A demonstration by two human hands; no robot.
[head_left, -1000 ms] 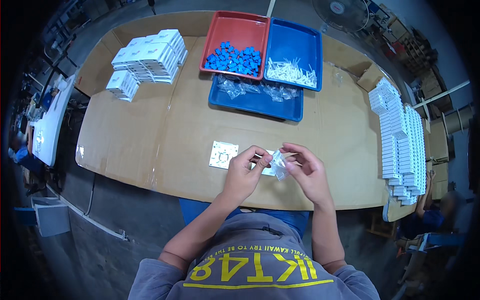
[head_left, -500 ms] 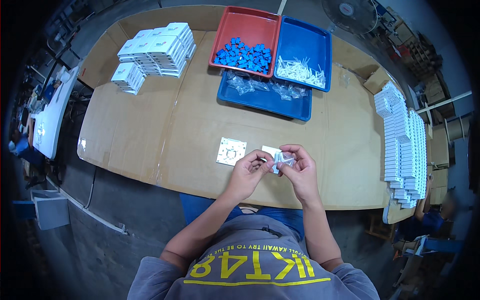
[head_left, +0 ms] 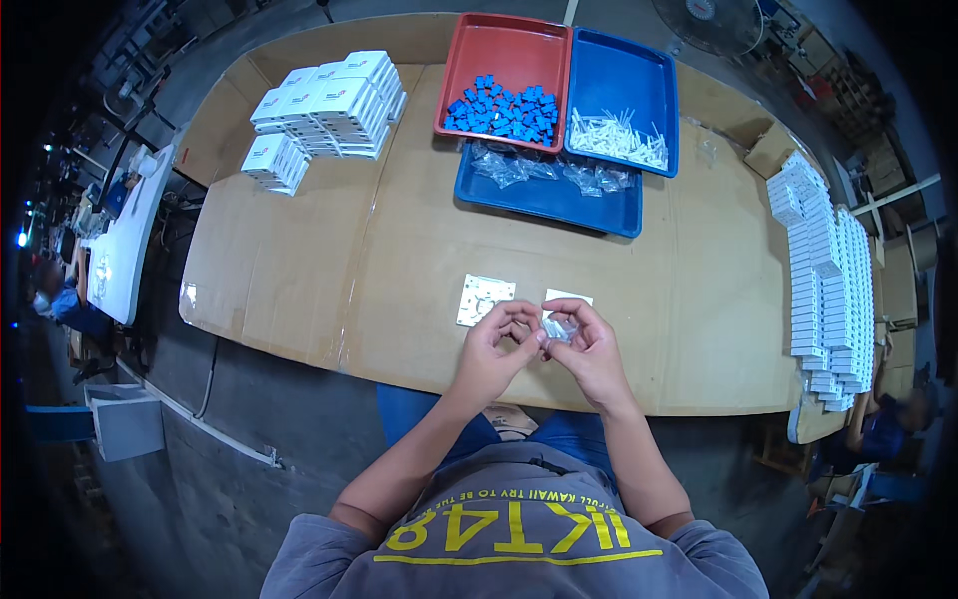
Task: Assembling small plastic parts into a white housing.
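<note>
A small clear plastic bag point(head_left: 561, 327) with whitish contents is between my hands, above the near part of the table. My right hand point(head_left: 591, 357) holds it with bent fingers and thumb. The fingertips and thumb of my left hand point(head_left: 499, 349) pinch the bag's left edge, close against the right fingertips. Just beyond my left hand lies a square white plate point(head_left: 486, 297) with cutouts. Another flat white piece point(head_left: 571, 299) lies beyond the right hand, partly covered by its fingers. What exactly the bag contains is too small to tell.
Toward the back stand a red tray point(head_left: 509, 50) of blue plastic parts, a blue tray point(head_left: 624, 75) of white sticks and a lower blue tray point(head_left: 549, 208) with clear bags. White boxes point(head_left: 324, 100) are stacked back left; more white boxes point(head_left: 828, 270) line the right edge.
The view has shifted slightly, so the table appears farther right. My hands have moved a little left and nearer relative to the plates, uncovering more of the right white piece. The bag stays between them.
</note>
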